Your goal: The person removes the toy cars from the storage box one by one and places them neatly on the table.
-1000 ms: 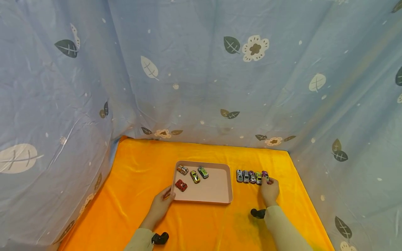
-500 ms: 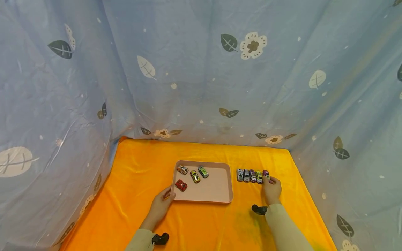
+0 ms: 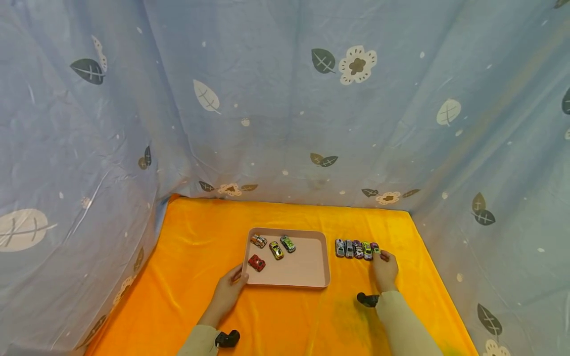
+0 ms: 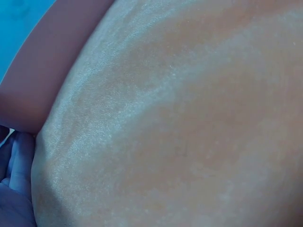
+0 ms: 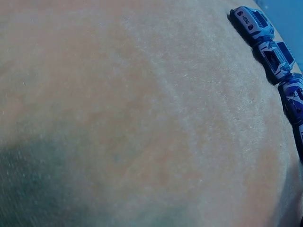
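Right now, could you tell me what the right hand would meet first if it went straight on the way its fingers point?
The right hand points away from the person; its fingers are already at the purple toy car ending the row. Beyond lies bare orange cloth, probably.

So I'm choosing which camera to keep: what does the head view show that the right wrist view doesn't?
Only the head view shows the pink tray with four toy cars, the left hand gripping its corner, and the right hand at the purple car. Only the right wrist view gives a close look at the cloth's weave. Both show the orange cloth and the row of cars.
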`<action>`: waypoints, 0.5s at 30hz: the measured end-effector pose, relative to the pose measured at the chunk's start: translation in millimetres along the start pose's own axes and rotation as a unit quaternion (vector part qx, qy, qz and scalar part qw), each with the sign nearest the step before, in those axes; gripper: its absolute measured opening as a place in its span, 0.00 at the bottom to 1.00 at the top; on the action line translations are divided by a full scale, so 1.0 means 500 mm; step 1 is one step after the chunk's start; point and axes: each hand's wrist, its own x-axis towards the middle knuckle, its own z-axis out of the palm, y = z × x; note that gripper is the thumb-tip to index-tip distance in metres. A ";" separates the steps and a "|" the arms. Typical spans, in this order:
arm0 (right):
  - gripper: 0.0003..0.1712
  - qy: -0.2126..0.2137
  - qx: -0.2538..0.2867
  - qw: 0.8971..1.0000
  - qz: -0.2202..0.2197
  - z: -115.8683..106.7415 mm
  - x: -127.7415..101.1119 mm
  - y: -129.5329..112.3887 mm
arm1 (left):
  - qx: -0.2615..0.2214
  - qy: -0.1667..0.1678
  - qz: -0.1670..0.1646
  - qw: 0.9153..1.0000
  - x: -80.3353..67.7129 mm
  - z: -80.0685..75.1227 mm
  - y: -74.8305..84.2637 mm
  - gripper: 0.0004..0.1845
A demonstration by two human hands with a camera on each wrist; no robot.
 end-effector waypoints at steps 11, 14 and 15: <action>0.29 0.001 0.008 1.000 -0.003 -0.001 0.000 0.003 | -0.019 -0.011 0.008 1.000 -0.003 -0.004 0.002 0.29; 0.30 0.000 0.016 1.000 0.000 -0.002 0.000 0.002 | -0.016 -0.011 0.010 1.000 -0.004 -0.003 0.003 0.29; 0.31 -0.002 0.017 1.000 0.001 -0.003 0.001 0.002 | -0.013 -0.010 0.010 1.000 -0.003 -0.003 0.003 0.29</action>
